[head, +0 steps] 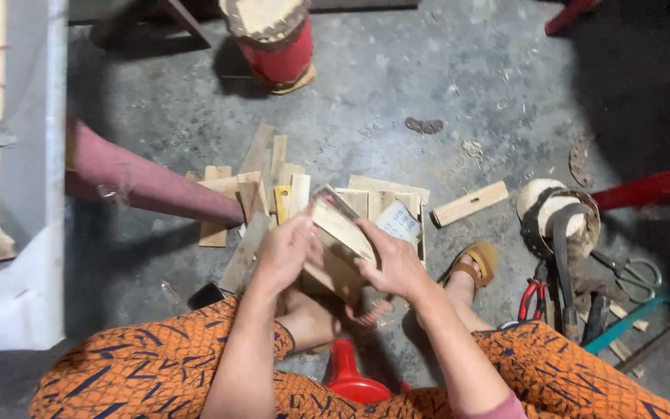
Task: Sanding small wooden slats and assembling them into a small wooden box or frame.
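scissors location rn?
In the head view the scissors lie on the concrete floor at the far right, just right of the strap-wrapped wooden block and above the red-handled pliers.

Rough grey concrete floor [397, 85] fills the frame, dusted with wood scraps. Upper left, a pale board [32, 155] leans in. Red furniture legs [649, 188] at right, shadow in the upper right corner.

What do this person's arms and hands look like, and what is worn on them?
Both forearms are bare, and the left hand and right hand have no gloves. No rings or watch can be made out. A pink sleeve edge shows at the right upper arm.
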